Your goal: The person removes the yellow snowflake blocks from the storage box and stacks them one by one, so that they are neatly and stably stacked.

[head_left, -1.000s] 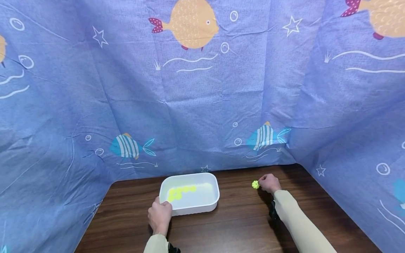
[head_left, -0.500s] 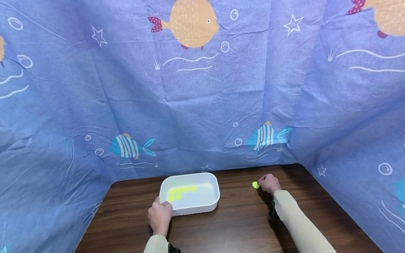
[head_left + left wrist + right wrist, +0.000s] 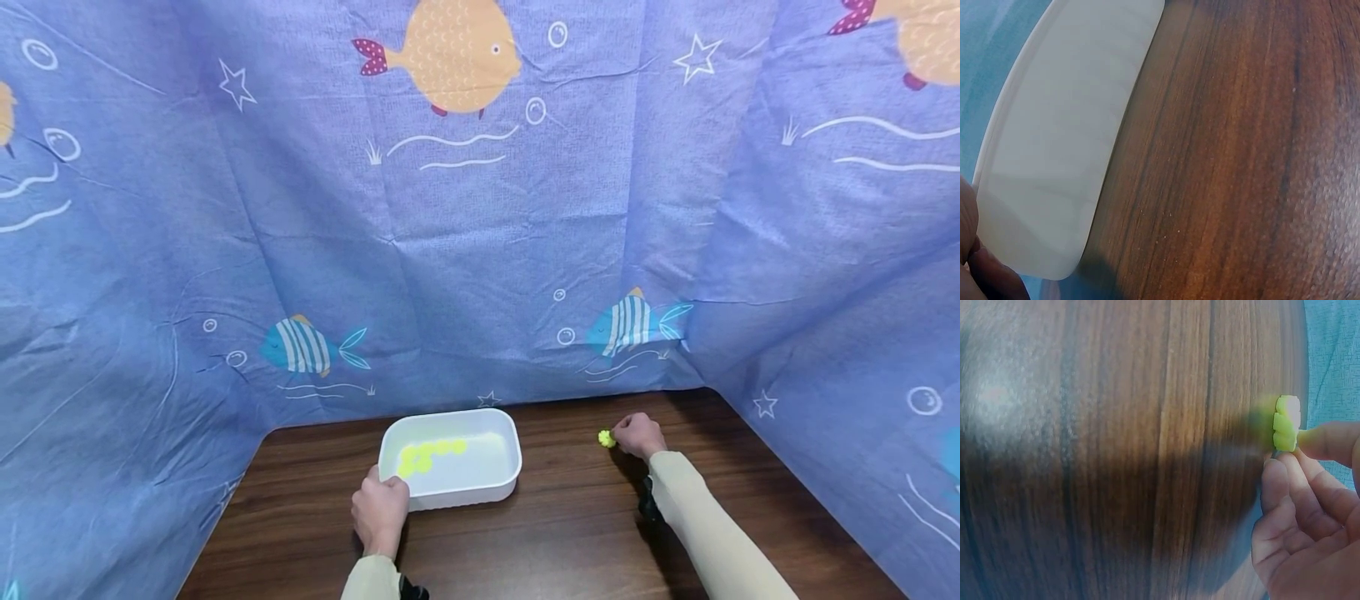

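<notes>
Hand, right [image 3: 639,436]: my fingertips pinch a yellow-green flower-shaped piece [image 3: 1285,424].
Piece: well right of the white tray [image 3: 480,495]; whether it touches the wood-grain table [image 3: 540,550], I cannot tell.
Hand, left [image 3: 380,510]: I grip the tray's near left corner.
Tray contents: yellow pieces [image 3: 423,458], clustered leftward.
Backdrop: blue fish-print cloth [image 3: 450,258].

Blue cloth [image 3: 502,267] printed with fish [image 3: 462,56] hangs behind and on both sides of a brown wood table [image 3: 540,550] catching pale glare [image 3: 991,395]
</notes>
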The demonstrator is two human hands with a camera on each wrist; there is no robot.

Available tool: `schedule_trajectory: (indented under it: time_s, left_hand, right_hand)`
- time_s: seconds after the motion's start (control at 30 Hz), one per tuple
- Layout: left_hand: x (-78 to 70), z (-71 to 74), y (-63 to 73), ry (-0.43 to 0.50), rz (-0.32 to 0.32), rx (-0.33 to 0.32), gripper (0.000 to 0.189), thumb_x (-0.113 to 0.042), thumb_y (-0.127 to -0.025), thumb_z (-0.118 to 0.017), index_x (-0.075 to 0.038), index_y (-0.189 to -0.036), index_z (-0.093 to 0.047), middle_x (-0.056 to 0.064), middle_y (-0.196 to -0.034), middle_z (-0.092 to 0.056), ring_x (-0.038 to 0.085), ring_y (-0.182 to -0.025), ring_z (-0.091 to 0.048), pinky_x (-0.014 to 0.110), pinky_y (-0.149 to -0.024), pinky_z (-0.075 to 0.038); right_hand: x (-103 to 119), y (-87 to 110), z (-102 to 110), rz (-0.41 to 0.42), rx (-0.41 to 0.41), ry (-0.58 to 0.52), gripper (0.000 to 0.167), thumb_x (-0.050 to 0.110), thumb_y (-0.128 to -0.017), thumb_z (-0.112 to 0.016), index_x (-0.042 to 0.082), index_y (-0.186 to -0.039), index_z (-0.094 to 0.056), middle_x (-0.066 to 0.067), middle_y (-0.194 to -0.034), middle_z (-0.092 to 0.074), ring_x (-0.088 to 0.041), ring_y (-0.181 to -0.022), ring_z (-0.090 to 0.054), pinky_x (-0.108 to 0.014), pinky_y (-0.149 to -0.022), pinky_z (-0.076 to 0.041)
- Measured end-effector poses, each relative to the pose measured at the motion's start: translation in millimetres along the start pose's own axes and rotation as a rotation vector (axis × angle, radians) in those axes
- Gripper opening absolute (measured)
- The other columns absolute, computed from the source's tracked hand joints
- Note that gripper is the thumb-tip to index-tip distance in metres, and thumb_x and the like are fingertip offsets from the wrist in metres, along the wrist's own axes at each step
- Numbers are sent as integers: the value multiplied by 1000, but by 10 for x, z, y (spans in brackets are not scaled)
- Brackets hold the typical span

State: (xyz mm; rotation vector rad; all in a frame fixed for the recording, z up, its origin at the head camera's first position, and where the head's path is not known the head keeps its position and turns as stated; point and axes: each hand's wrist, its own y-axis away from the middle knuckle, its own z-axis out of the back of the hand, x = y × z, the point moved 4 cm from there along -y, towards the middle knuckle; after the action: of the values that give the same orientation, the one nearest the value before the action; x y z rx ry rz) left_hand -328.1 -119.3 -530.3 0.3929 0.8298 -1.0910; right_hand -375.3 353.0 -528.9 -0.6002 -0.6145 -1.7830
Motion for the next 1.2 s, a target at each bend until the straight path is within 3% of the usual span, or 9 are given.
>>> schedule_trajectory:
  time_s: [0.47, 0.63, 0.9, 1.07, 1.2]
  left_hand:
    - [3, -2, -8, 9, 0, 2, 52, -11, -88, -45, 8, -134, -58, 38, -122, -63, 56, -99, -64, 62, -81, -50]
    - [4, 8, -7, 12, -1, 0, 52, -11, -88, -45, 8, -134, -58, 38, -122, -63, 57, -100, -63, 62, -81, -50]
    - [5, 28, -12, 15, -2, -6, 52, -11, -88, -45, 7, -134, -58, 38, -121, -63, 56, -97, -64, 62, -81, -50]
    - [-3, 19, -2, 15, 0, 4, 51, -11, -88, -44, 8, -134, -58, 39, -122, -63, 55, -96, -64, 62, -80, -50]
    - [-15, 5, 11, 12, 8, 11, 51, -11, -88, -45, 8, -133, -58, 39, -120, -63, 56, -97, -63, 62, -80, -50]
  right_hand:
    - [-1, -33, 9, 10, -9, 14, 18, 14, -85, -58, 3, -80, -72, -2, -67, -65, -20, -68, -59, -30, -60, -42]
    - [35, -31, 0, 26, -23, 39, 21, 15, -88, -58, 2, -86, -74, -3, -67, -65, -21, -69, -59, -31, -63, -44]
    - [165, -39, -47, 59, -72, 37, 20, 18, -91, -60, 1, -93, -71, -11, -88, -70, -25, -78, -62, -39, -70, -50]
    - [310, -30, -85, 102, -116, 25, 19, 19, -91, -61, 2, -94, -70, -14, -95, -71, -29, -85, -64, -44, -74, -51]
    - [587, -12, -152, 159, -129, -4, 20, 19, -91, -61, 3, -97, -71, -14, -96, -71, -28, -85, -64, -44, -75, -52]
